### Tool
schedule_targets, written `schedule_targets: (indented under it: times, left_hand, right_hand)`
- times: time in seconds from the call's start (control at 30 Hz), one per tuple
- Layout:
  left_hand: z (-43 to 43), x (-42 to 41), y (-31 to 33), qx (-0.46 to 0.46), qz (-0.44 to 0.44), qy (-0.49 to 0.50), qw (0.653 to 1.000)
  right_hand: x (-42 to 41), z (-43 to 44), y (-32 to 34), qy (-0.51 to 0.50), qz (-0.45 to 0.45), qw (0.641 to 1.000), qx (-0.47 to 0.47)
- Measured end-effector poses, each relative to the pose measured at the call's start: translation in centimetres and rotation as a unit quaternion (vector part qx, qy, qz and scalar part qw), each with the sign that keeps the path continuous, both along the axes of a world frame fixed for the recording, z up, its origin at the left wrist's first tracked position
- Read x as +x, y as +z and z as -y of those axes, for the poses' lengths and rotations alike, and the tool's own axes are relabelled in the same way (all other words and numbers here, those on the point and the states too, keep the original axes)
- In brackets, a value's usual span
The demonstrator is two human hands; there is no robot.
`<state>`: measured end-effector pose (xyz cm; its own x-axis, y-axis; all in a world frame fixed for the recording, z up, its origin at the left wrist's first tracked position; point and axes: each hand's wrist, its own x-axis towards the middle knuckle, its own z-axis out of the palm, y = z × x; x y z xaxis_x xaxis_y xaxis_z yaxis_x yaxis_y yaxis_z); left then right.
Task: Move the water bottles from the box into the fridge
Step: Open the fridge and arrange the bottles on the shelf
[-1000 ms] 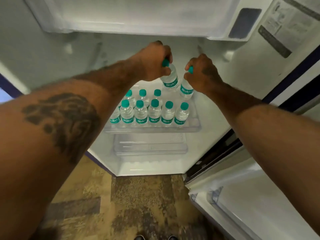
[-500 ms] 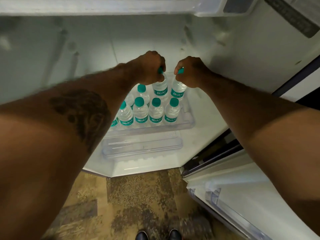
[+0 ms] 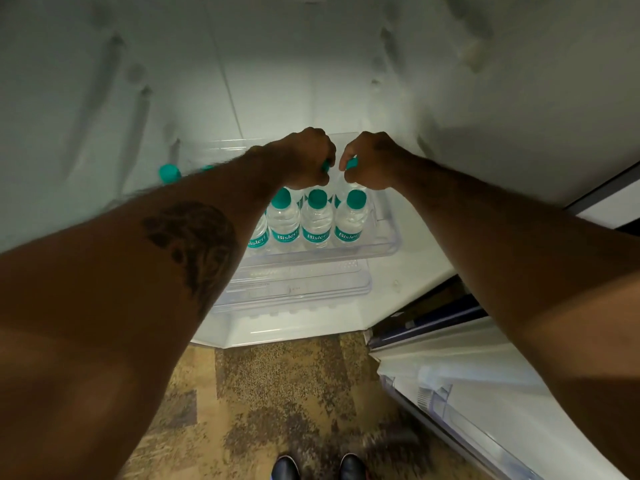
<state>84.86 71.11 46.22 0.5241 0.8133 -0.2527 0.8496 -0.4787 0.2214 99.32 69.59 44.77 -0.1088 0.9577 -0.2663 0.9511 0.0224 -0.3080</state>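
Observation:
Inside the open fridge (image 3: 242, 81), several clear water bottles (image 3: 316, 220) with teal caps and teal labels stand in rows on a clear shelf (image 3: 388, 242). My left hand (image 3: 304, 159) is shut around the teal cap of one bottle in the back row. Right beside it, my right hand (image 3: 372, 159) grips the cap (image 3: 352, 164) of a second bottle. Both held bottles are mostly hidden behind the front row and my hands. My left forearm covers the left part of the shelf. The box is not in view.
A clear drawer (image 3: 294, 289) sits under the shelf at the fridge bottom. The open fridge door (image 3: 485, 393) with its bin stands at the lower right. Patterned carpet (image 3: 277, 393) lies below, with my shoes (image 3: 317, 467) at the bottom edge.
Both hands have moved down and deeper into the fridge, lowering their two bottles into the back row behind the front bottles. The view has leaned closer to the shelf.

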Motion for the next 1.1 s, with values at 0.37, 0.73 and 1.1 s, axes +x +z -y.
schedule_targets:
  times: [0.37, 0.73, 1.1]
  left_hand:
    - [0.0, 0.1, -0.5, -0.026, -0.005, 0.017, 1.000]
    - [0.7, 0.1, 0.7, 0.015, -0.051, 0.030, 0.998]
    - [5.6, -7.5, 3.1, 0.225, -0.044, 0.118, 0.966]
  right_hand:
    - [0.0, 0.0, -0.1, 0.008, 0.008, 1.000, -0.003]
    - [0.0, 0.8, 0.0, -0.025, -0.004, 0.999, 0.023]
    - [-2.8, 3.7, 3.2, -0.016, 0.094, 0.980, 0.176]
